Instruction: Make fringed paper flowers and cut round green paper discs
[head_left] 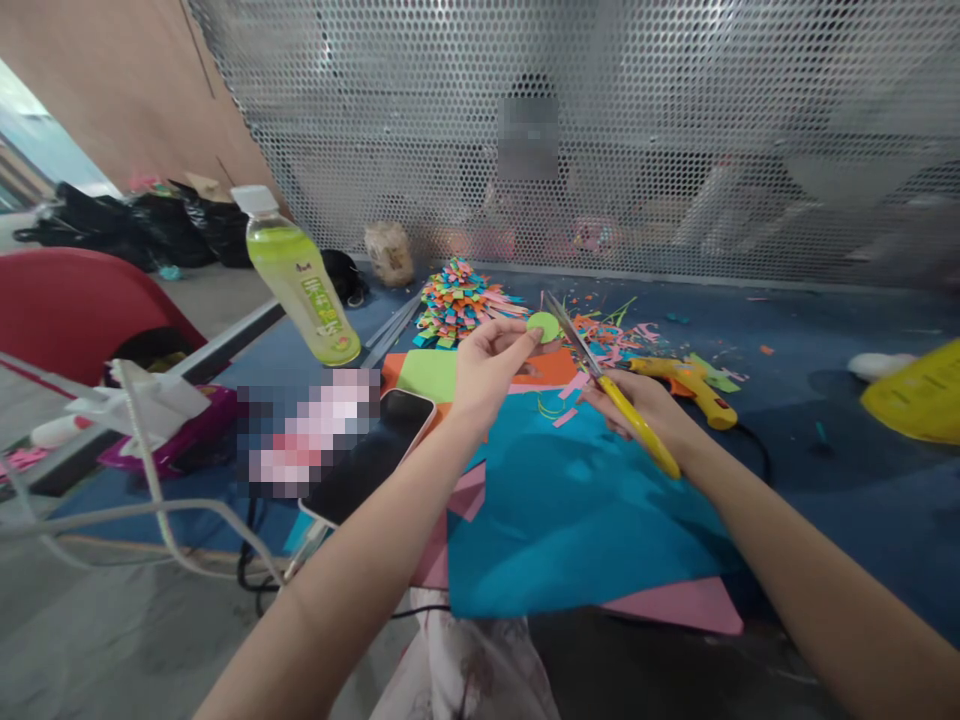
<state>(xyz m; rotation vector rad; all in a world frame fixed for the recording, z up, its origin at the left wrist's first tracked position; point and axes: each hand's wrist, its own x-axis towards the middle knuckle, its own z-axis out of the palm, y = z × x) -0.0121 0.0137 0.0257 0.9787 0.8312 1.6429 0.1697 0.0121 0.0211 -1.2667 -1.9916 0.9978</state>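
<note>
Pinched between thumb and fingers of my left hand (491,365) is a small round green paper disc (543,327). My right hand (645,410) grips yellow-handled scissors (637,425), their blades pointing up and away, just right of the disc. Below both hands lies a large blue sheet (570,510), with thin green curved trimmings (551,405) and small pink strips (566,415) on it. Behind my left hand rises a cone-shaped pile of multicoloured folded paper strips (454,305). Loose paper scraps (607,335) lie beyond the scissors.
A yellow glue gun (694,385) lies right of my right hand. On the left are a phone (371,455), a green drink bottle (304,285), clear sticks (394,325) and a purple tissue pack (176,425). White cables (150,480) hang at the left edge. A perforated metal panel (637,130) closes the back.
</note>
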